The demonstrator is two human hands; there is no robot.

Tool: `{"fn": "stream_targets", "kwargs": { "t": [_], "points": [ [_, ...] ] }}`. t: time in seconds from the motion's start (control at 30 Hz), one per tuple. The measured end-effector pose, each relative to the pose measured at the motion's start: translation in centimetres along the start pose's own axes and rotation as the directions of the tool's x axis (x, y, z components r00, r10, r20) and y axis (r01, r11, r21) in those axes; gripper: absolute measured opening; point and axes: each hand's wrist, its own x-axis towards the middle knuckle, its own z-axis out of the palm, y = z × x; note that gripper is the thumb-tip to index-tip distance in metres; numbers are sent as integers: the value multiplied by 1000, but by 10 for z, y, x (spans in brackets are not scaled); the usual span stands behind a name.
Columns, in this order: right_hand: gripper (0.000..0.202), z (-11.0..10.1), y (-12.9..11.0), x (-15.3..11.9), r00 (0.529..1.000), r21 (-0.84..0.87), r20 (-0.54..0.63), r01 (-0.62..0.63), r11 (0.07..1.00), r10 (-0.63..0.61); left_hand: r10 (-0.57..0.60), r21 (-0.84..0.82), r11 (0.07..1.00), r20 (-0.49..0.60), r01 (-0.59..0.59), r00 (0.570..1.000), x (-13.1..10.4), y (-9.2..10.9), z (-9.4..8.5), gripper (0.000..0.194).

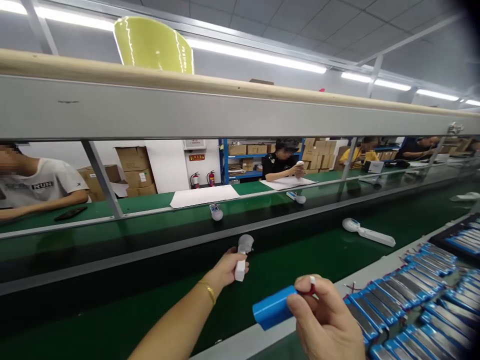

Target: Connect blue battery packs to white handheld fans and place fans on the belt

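Our left hand (pixel 227 269) clamps a white plastic round-headed device (pixel 240 270); our right hand (pixel 327 316) pinches a shiny blue cylinder (pixel 274 307) by its wired end, right of the device and nearer us, long axis roughly crosswise to it.

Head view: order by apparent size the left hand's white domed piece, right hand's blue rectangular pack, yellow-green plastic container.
1. Yellow-green plastic container
2. Blue rectangular pack
3. White domed piece

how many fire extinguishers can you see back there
2: the left fire extinguisher is below the red sign, the right fire extinguisher nearer the blue shelf. More may be hidden.
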Motion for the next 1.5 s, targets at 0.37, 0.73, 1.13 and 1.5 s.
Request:
{"fn": "stream_targets", "kwargs": {
  "t": [0.37, 0.73, 1.13, 1.5],
  "points": [
    [24, 30, 10, -23, 943, -235, 305, 213, 948, -136, 163, -752, 631, 372, 193, 914, -153, -3, -22, 39],
    [13, 52, 7, -59, 737, -185, 665, 318, 930, -119, 292, -688, 726, 274, -25, 916, -209, -9, -27, 21],
    [16, 74, 40, -73, 713, -235, 600, 591, 772, -363, 254, -683, 707, 4, -183, 967, -218, -10, -26, 20],
    [47, 56, 52, -82, 314, -340, 932, 593, 730, 178, -131, -318, 948, -420, -11, 898, -130, -59, -129, 23]
  ]
}}
